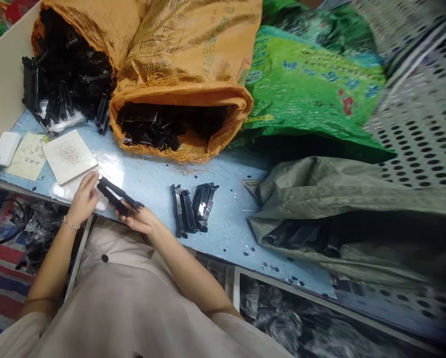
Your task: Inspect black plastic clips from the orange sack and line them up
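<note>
My right hand (139, 219) is closed around one end of a long black plastic part (114, 193) that has a slot along it. At the other end of this part, my left hand (85, 195) has its thumb and fingers pinched together; whatever is between them is too small to make out. Just beyond my left hand lies a white square tile (69, 158) with many tiny grains on top. Several similar black plastic parts (185, 211) stand side by side on the blue tabletop (230, 199), right of my right hand.
An orange sack (189, 54) holding black parts lies open at the back, beside a heap of black parts (73, 74). Right are a green sack (312, 84) and a grey sack (301, 179). A white device (5, 148) and a yellow note (28, 156) lie left.
</note>
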Motion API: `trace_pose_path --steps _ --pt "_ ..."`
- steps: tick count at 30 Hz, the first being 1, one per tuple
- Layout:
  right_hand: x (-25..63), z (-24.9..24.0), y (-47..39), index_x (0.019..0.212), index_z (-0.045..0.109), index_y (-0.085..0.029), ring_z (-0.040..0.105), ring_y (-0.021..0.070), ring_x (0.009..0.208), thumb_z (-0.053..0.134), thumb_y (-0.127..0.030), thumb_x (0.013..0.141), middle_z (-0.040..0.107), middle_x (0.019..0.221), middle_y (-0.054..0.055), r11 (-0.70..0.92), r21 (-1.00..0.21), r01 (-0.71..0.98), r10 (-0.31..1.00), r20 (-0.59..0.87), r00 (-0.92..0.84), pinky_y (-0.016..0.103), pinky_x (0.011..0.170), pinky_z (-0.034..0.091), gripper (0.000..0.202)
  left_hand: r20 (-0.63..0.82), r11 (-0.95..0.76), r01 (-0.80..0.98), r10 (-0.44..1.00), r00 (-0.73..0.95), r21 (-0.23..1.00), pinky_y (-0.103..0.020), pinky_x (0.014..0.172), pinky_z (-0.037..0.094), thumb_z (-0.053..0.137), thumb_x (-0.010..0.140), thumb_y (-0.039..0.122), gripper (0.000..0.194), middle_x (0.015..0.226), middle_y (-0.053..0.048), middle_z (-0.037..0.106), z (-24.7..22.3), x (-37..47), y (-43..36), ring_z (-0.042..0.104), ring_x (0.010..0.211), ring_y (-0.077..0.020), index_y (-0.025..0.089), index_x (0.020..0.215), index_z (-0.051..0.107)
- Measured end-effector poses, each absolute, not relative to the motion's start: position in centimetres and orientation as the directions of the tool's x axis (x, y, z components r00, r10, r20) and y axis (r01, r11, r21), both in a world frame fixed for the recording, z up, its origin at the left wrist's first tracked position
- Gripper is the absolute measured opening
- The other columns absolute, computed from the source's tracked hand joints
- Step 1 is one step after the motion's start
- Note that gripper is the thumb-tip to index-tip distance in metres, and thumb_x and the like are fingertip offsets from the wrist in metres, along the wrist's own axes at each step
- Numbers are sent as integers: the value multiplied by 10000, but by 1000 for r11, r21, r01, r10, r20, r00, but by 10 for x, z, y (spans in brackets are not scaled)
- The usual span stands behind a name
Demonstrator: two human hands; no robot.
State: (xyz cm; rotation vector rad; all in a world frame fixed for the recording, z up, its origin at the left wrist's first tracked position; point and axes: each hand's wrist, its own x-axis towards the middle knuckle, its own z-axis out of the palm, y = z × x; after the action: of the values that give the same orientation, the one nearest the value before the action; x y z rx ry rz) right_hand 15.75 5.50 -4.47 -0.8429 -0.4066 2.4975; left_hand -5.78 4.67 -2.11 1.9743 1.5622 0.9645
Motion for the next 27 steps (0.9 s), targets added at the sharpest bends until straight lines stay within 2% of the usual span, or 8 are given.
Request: trace_pose_path --steps 4,7,10,13,17,21,25,27 --pt "137 -44 51 998 669 -129 656 112 542 700 -291 892 712 745 38 -745 -567 -351 642 -467 -608 165 430 529 195 225 -409 649 909 350 642 -416 1175 424 441 888 41 762 1576 -130 391 7 -45 5 423 1449 -253 268 1596 276" --pt "132 -33 42 1021 686 -146 629 101 535 730 -329 865 709 759 21 -679 -637 -364 702 -420 -575 172 440 531 244 188 -362 661 928 321 657 -349 1052 529 503 871 63 790 1555 -146 402 16 -47 -9 585 1271 -230 277 1596 276" --pt "135 -24 38 968 672 -148 571 66 530 705 -326 881 678 743 14 -751 -460 -474 652 -405 -641 122 422 490 200 304 -323 685 940 153 653 -314 942 576 482 884 53 755 1537 -144 430 9 -57 -7 674 1040 -165 305 1576 318" --pt "138 -23 40 983 644 -148 516 47 536 660 -318 907 640 765 11 -817 -306 -489 575 -362 -734 88 405 447 187 396 -340 736 912 106 586 -375 994 560 452 870 20 814 1593 -173 352 -1 -58 -2 633 1197 -224 285 1605 225" --pt "129 -32 41 917 581 -178 521 79 558 675 -367 878 594 728 -14 -660 -603 -448 737 -403 -543 151 449 467 215 375 -530 693 845 382 488 -460 1145 455 423 843 -10 891 1632 -191 294 -3 -33 -5 362 1495 -300 224 1630 76" --pt "129 -26 32 926 592 -194 585 123 760 655 -360 880 612 828 -16 -235 -960 -152 924 -172 -342 244 707 540 184 308 -534 661 845 437 527 -417 1098 504 537 892 123 749 1511 -177 480 20 -23 -20 517 1380 -282 219 1587 274" --pt "172 4 28 1186 645 -203 651 178 944 537 -388 975 695 1056 56 4 -990 144 755 -92 -649 324 863 537 300 164 -334 695 939 301 637 -324 1034 518 611 912 238 342 1210 -69 694 63 -82 -52 670 1133 -213 267 1252 638" --pt "209 17 32 1271 620 -196 654 219 1016 517 -355 994 678 1164 108 108 -868 485 843 -178 -508 367 905 527 335 -81 -134 756 967 240 641 -275 939 542 596 918 307 220 1133 -44 727 66 -129 -69 699 1037 -198 269 1116 684"
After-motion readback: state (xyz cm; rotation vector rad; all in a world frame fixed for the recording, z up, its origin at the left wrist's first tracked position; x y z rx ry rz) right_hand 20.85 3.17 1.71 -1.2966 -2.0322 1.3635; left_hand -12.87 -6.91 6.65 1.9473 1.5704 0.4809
